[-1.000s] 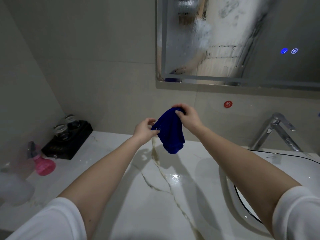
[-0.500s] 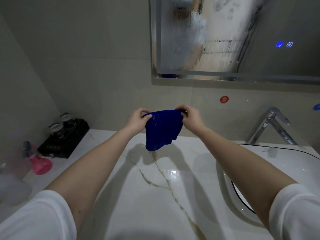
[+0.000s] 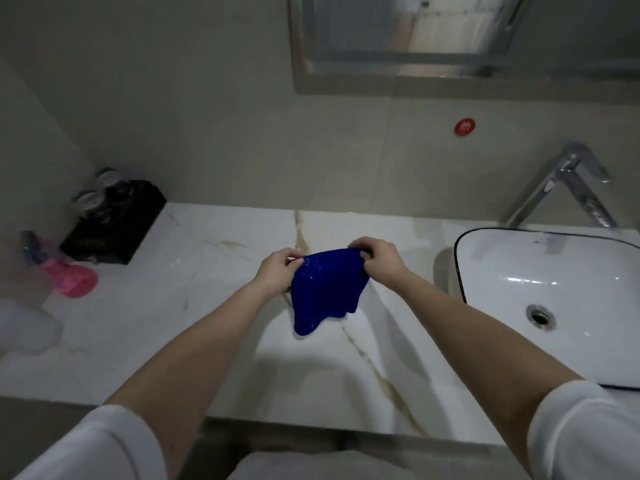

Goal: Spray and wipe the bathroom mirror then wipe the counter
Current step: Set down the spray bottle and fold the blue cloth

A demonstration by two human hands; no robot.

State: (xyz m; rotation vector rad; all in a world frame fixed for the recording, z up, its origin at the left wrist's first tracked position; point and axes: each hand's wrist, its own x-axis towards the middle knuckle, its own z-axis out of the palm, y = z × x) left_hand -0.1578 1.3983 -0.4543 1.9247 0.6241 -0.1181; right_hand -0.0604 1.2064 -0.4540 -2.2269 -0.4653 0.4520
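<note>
Head view: left hand (image 3: 277, 268) and right hand (image 3: 378, 261) each pinch a top corner of the cloth (image 3: 325, 292), which hangs spread over the middle of the counter (image 3: 173, 306), left of the sink (image 3: 458, 271). Only a blurred lower strip of the mirror (image 3: 450, 32) shows, so its wiping is perhaps done. Next, I judge: lay the cloth flat and sweep the counter.

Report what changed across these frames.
The left-hand grip and right-hand grip drew apart, spreading the bunched blue cloth, then came down from the wall to above the counter. Both kept pinching the cloth's top edge; nothing was let go. The pink-topped spray bottle and black box stayed put.
</note>
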